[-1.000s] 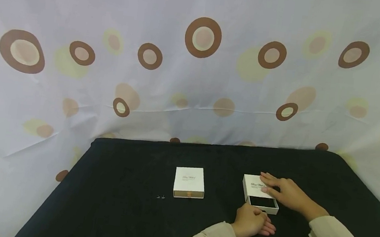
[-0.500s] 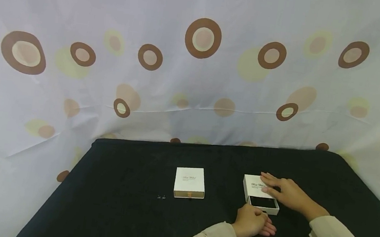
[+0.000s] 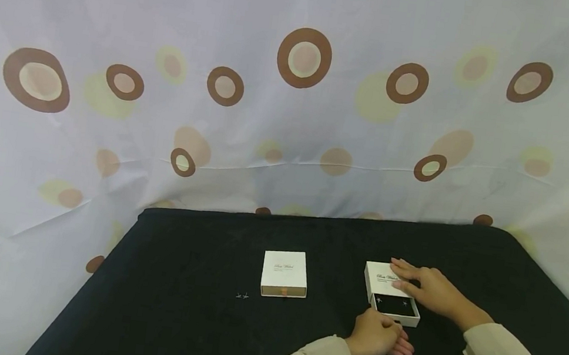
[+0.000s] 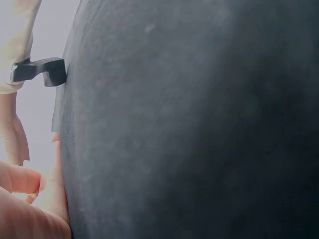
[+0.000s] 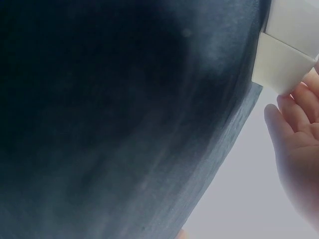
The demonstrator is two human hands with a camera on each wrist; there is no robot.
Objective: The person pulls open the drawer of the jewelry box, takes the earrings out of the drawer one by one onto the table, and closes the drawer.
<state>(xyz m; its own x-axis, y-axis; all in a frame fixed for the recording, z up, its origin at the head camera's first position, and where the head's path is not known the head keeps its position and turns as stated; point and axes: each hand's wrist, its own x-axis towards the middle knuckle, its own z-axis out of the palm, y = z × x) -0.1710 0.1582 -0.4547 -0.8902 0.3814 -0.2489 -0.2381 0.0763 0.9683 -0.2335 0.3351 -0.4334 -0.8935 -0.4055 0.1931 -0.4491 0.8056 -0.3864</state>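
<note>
A white sliding drawer box (image 3: pixel 378 276) with dark script on its cover lies on the right of the black-covered table. Its white-edged drawer (image 3: pixel 408 321) sticks out towards me, showing a black insert (image 3: pixel 391 305) with two small silvery star-like pieces. At the drawer's front edge, my left hand (image 3: pixel 376 338) pinches the pull tab between thumb and forefinger, its other fingers extended. The tab is mostly hidden by the hand. My right hand (image 3: pixel 431 288) rests on the cover, fingers stretched over the top and right side; it also shows beside the white box (image 5: pixel 281 64) in the right wrist view.
A second white box (image 3: pixel 285 267), with a gold-brown front and orange tab, sits left of the first. Two tiny silvery star-like pieces (image 3: pixel 242 295) lie on the black cloth (image 3: pixel 183 307) to its left. A dotted curtain (image 3: pixel 291 125) hangs behind the table.
The drawer has slid a little further out towards me with my left hand, and the small silvery pieces inside now show. My right hand stays on the cover.
</note>
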